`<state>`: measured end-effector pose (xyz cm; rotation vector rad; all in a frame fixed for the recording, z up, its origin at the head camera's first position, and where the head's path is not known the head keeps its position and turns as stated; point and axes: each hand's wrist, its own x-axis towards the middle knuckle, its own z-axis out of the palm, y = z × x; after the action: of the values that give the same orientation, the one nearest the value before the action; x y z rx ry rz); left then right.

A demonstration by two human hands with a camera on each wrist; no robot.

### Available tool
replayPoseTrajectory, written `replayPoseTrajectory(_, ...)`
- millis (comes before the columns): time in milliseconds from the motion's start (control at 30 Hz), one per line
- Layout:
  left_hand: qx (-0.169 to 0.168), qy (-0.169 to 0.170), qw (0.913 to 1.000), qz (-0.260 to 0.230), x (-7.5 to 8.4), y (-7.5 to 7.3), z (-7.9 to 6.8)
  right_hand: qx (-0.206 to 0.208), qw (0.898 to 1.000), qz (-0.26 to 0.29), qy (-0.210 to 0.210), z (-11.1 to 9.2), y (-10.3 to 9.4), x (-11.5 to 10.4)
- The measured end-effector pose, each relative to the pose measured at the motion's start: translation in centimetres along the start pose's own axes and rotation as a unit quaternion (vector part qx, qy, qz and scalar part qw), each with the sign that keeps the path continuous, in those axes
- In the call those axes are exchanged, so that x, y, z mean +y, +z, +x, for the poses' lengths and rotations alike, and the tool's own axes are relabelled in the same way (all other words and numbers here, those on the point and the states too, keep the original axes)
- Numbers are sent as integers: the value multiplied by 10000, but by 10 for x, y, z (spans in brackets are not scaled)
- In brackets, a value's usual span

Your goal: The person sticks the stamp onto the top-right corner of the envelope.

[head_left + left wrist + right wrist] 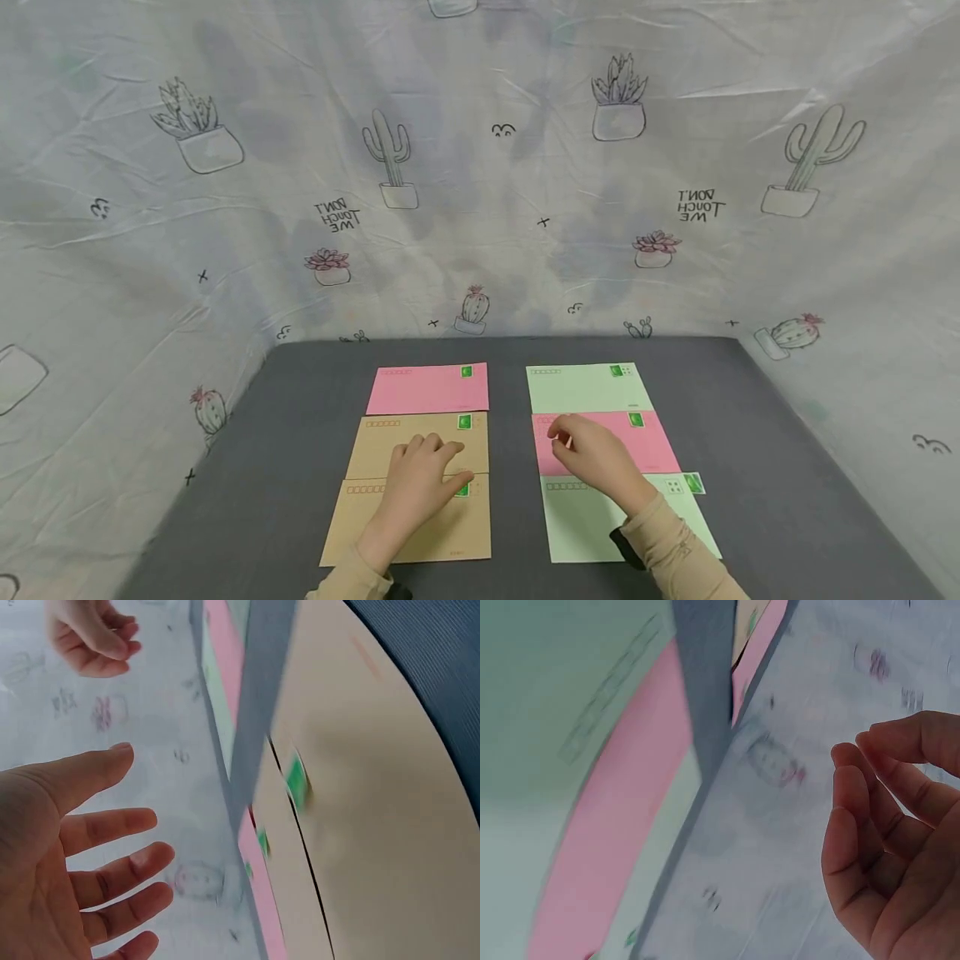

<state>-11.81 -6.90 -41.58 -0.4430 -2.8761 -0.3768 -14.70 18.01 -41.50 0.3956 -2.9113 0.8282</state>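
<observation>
My left hand (418,485) hovers with spread fingers over two tan envelopes, the middle one (375,446) and the near one (356,525). Below its thumb is a green stamp (297,781) at the near envelope's upper right corner. My right hand (600,460) hangs over a pink envelope (652,446) and the near light green envelope (573,529). Its fingers are loosely curled, thumb tip close to the index finger, with nothing between them. On that green envelope, a green stamp (694,483) juts past the right edge, beside four small printed squares.
A pink envelope (420,392) tops the left column and a light green envelope (577,390) the right one, each with a green stamp. A strip of grey tabletop (517,500) runs between the columns. Behind hangs a white cactus-print cloth (480,208).
</observation>
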Motion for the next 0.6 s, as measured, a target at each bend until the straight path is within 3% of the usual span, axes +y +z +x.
replayPoseTrajectory(167, -334, 221, 9985, -374, 25, 11, 7, -5, 9988, -85, 480, -15, -9, 29)
replayPoseTrajectory(367, -683, 460, 9956, -442, 50, 24, 8, -5, 9962, -107, 867, -30, -26, 63)
replayPoseTrajectory(600, -759, 549, 9944, -484, 66, 40, 7, -190, 9903, -86, 1373, -45, -40, 95)
